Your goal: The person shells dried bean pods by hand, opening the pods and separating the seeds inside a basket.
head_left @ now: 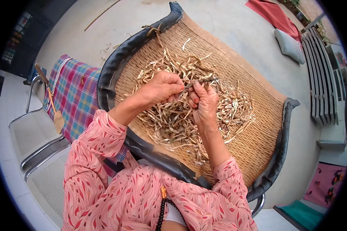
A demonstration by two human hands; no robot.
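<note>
A dry, dark bean pod [209, 80] is stretched between my two hands above the heap. My left hand [161, 89] is closed, pinching one end between thumb and finger. Fingers curled, my right hand [205, 101] pinches the same pod from the other side. Below them spreads a loose heap of dry bean pods [167, 125], pale straw and brown, many curled or split. They lie on a large woven winnowing tray [254, 82] with a black wrapped rim. Whether beans lie among the pods is too small to tell.
At left are a metal chair [32, 133] and a checked cloth [75, 86], with a wooden-handled tool [57, 115] beside it. A grey cushion [290, 45], red cloth [275, 15] and slatted grey panels [322, 77] stand beyond the tray. A thin stick [102, 14] lies on the floor.
</note>
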